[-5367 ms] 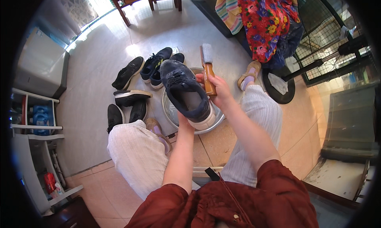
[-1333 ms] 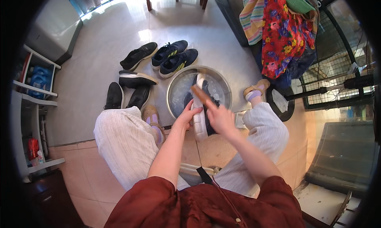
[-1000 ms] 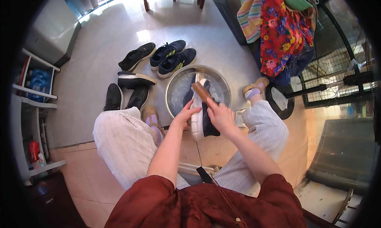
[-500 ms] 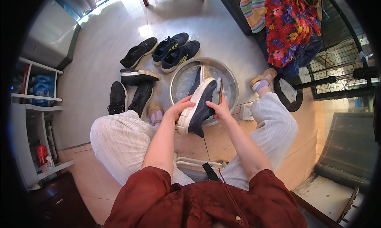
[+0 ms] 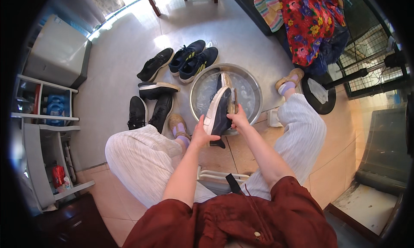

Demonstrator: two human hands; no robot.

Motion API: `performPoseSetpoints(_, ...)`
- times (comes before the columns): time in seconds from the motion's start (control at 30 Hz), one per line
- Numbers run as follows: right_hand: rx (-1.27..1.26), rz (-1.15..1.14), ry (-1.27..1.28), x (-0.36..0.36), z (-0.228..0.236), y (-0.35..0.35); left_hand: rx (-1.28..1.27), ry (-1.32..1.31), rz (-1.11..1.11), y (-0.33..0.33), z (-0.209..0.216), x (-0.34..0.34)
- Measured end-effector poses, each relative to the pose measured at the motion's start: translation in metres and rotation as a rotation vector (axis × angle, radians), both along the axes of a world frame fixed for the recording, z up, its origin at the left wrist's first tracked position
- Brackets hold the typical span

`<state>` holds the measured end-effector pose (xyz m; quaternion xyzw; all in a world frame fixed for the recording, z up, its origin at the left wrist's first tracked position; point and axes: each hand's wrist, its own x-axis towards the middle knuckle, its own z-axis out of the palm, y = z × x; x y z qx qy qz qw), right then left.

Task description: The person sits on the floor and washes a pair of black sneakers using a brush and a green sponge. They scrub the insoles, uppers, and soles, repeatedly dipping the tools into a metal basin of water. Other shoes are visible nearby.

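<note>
A navy sneaker (image 5: 221, 116) with a thick white sole is held tilted over the near part of a round metal basin (image 5: 193, 102). My left hand (image 5: 202, 135) is closed around its near end, thumb across the lower end and fingers along the sole. On the other side, my right hand (image 5: 238, 118) grips a scrubbing brush (image 5: 235, 97) with a brown back and pale bristles. The brush is upright beside the shoe; whether its bristles touch the shoe I cannot tell. Another dark shoe (image 5: 225, 80) with a pale sole rests in the basin's sudsy water.
Several dark shoes stand left of the basin, including a navy pair with yellow stripes (image 5: 198, 64) and a black shoe (image 5: 137, 112). A shelf unit (image 5: 45, 121) is far left. A black bin (image 5: 328, 102) and a floral red cloth (image 5: 308, 28) are right. My feet flank the basin.
My left hand has slid to the sneaker's near end, and the shoe stands more upright. My right thumb has come off the shoe's upper. The whole view has shifted slightly.
</note>
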<state>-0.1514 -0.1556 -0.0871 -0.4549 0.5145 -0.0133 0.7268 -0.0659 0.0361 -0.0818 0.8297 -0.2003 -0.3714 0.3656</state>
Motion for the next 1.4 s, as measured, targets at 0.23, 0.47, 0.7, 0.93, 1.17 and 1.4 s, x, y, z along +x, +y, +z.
performPoseSetpoints(0.23,-0.028,0.025,-0.047,0.000,0.000,0.003,0.167,-0.397,0.074,-0.021,0.044,-0.032)
performPoseSetpoints(0.47,-0.511,0.177,0.045,-0.008,-0.014,0.005,0.204,-0.362,0.120,-0.077,0.045,-0.016)
performPoseSetpoints(0.7,-0.925,0.584,0.188,-0.003,0.070,0.018,0.227,-0.287,0.210,-0.086,0.017,0.015)
performPoseSetpoints(0.93,-0.880,0.514,0.223,0.041,0.027,-0.056,0.200,-0.209,0.236,-0.099,0.025,0.016)
performPoseSetpoints(1.17,-0.854,0.627,0.190,0.028,0.047,-0.042,0.165,-0.284,0.243,-0.092,0.021,0.014)
performPoseSetpoints(1.4,-0.885,0.690,0.082,0.018,0.060,0.013,0.123,-0.256,0.355,-0.087,0.012,0.021)
